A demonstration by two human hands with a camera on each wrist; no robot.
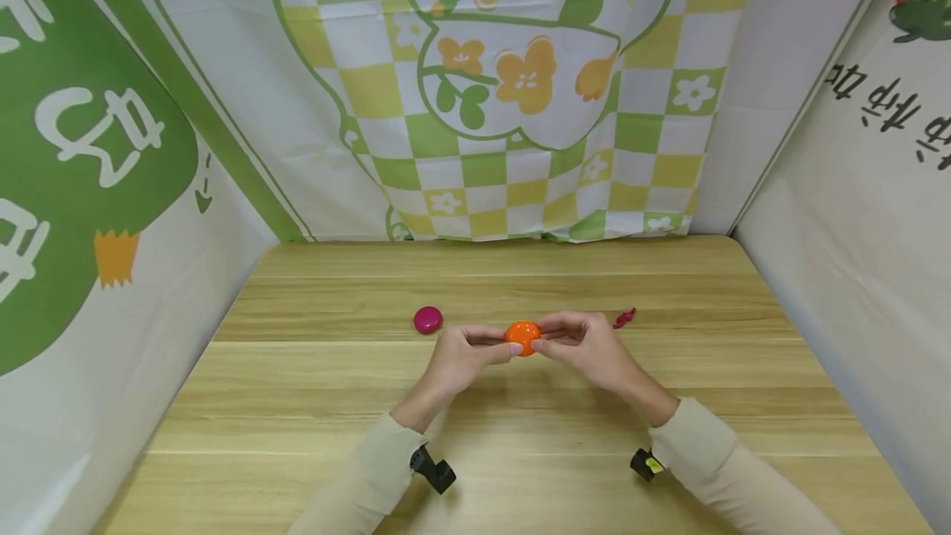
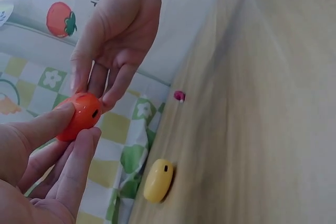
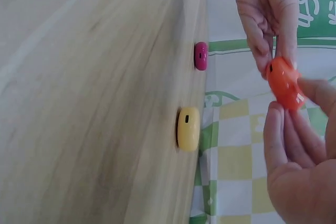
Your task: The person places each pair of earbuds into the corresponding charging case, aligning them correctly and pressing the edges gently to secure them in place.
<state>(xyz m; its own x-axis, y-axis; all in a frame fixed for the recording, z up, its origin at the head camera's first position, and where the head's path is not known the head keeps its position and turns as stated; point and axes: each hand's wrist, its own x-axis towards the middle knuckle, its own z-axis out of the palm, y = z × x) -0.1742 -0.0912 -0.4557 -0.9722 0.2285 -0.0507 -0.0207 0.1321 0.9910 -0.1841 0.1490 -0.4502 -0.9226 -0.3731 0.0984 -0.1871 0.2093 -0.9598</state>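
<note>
Both hands meet over the table around a glossy orange bead (image 1: 523,338), flattened and rounded. A small dark slot shows in its side in both wrist views. My left hand (image 1: 462,360) pinches it from the left between thumb and fingers. My right hand (image 1: 593,352) pinches it from the other side, thumb toward me. The bead is held above the tabletop. Beyond it a yellow bead (image 2: 158,181) with a similar slot lies on the table, hidden in the head view. A magenta bead (image 1: 428,320) lies left of the hands.
A twisted magenta cord (image 1: 625,318) lies just beyond my right hand, partly covered by it. The wooden table (image 1: 312,403) ends at a checked cloth (image 1: 520,172) behind, with printed panels on both sides. A black wrist camera (image 1: 432,470) is strapped at my left sleeve.
</note>
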